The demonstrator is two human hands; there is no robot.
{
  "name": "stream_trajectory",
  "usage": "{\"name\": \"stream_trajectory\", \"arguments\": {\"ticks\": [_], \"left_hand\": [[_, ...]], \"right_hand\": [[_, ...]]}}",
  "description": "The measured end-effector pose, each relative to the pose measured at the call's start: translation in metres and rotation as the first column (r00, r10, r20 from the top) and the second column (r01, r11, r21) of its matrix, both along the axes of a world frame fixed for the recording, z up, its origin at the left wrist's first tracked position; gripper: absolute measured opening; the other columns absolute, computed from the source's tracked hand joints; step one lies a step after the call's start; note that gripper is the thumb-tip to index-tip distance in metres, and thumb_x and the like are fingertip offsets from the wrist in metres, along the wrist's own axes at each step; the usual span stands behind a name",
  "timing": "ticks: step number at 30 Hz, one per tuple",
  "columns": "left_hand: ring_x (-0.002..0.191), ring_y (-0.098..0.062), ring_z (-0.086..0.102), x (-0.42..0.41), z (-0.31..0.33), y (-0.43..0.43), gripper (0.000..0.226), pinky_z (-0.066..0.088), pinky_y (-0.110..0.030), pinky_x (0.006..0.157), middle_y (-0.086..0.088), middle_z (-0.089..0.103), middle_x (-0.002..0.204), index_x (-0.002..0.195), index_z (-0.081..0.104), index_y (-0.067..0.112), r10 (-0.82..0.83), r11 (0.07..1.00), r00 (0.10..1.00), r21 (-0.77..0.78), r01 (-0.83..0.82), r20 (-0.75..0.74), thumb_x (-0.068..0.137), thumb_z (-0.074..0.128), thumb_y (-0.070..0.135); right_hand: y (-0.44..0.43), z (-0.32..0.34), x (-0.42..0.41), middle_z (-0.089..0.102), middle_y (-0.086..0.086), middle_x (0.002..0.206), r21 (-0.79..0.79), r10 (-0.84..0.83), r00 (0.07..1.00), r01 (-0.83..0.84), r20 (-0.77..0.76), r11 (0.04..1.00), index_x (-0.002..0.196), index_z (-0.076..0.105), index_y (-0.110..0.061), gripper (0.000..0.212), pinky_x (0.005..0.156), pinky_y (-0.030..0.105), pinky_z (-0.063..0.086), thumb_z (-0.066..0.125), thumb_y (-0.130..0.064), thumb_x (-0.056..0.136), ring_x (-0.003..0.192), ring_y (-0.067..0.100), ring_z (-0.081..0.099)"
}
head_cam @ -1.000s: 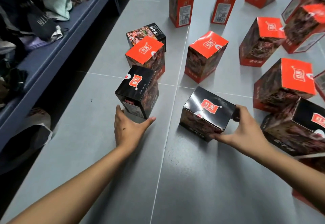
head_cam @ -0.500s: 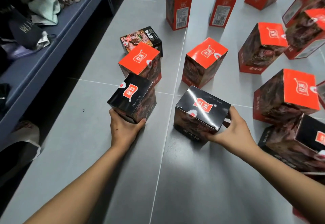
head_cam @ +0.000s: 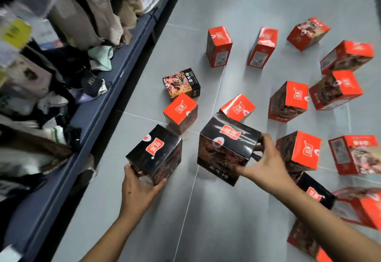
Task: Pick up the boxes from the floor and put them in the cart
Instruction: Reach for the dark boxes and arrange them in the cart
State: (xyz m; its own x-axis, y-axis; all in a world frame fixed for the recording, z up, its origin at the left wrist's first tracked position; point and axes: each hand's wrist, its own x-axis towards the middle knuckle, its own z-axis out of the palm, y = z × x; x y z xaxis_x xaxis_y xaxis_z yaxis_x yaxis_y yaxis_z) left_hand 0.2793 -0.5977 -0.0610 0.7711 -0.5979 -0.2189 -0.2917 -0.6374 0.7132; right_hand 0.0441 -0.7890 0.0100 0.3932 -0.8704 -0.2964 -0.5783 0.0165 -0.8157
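My left hand point(head_cam: 140, 187) grips the near bottom corner of a black box with a red logo point(head_cam: 156, 152). My right hand point(head_cam: 266, 165) holds a second, larger black box point(head_cam: 224, 146) by its right side, thumb low on the front and fingers round the far edge. Both boxes are lifted off the grey tiled floor point(head_cam: 216, 220) and tilted. Several red boxes, such as one point(head_cam: 180, 112) just behind the held pair, stand scattered on the floor. A small black box with a food picture point(head_cam: 181, 84) lies further back. No cart is in view.
A dark blue shelf edge point(head_cam: 115, 88) runs diagonally along the left, piled with clothes and bags point(head_cam: 61, 55). More red boxes point(head_cam: 358, 152) and a black one point(head_cam: 315, 191) crowd the right side beside my right forearm.
Both hands closed on the two black boxes and raised them off the floor. The view swung left, bringing the cluttered shelf into the frame.
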Motion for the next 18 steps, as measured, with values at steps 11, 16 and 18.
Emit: {"name": "stream_trajectory", "arguments": {"ticks": [11,16,18], "left_hand": [[0.102,-0.022,0.059,-0.002,0.309,0.093,0.088,0.044,-0.027,0.083,0.000,0.057,0.107,0.120,0.045,0.009,0.199,0.979,0.979,0.046,-0.198,-0.036,0.049,0.094,0.026],[0.089,-0.025,0.059,-0.015,0.434,0.140,0.075,0.046,-0.030,0.075,-0.007,0.061,0.098,0.103,0.038,0.019,0.383,0.924,0.923,0.025,-0.383,-0.025,0.052,0.092,0.028],[0.094,-0.015,0.053,-0.022,0.475,0.158,0.078,0.042,-0.026,0.083,0.000,0.056,0.104,0.112,0.040,0.016,0.439,0.897,0.898,-0.042,-0.440,-0.021,0.053,0.091,0.025]], "right_hand": [[0.033,0.362,0.064,0.059,-0.027,0.106,-0.106,0.441,0.897,-0.436,0.027,0.894,0.117,0.045,-0.032,0.077,0.084,0.012,0.049,0.092,-0.031,0.056,0.096,-0.014,0.058],[0.072,0.486,0.083,0.057,-0.025,0.100,-0.160,0.565,0.824,-0.553,0.039,0.817,0.114,0.045,-0.030,0.071,0.077,0.009,0.045,0.090,-0.021,0.059,0.090,-0.015,0.057],[0.091,0.520,0.086,0.056,-0.023,0.096,-0.161,0.592,0.805,-0.579,0.042,0.799,0.116,0.045,-0.024,0.074,0.070,0.013,0.046,0.090,-0.023,0.058,0.084,-0.012,0.057]]}}
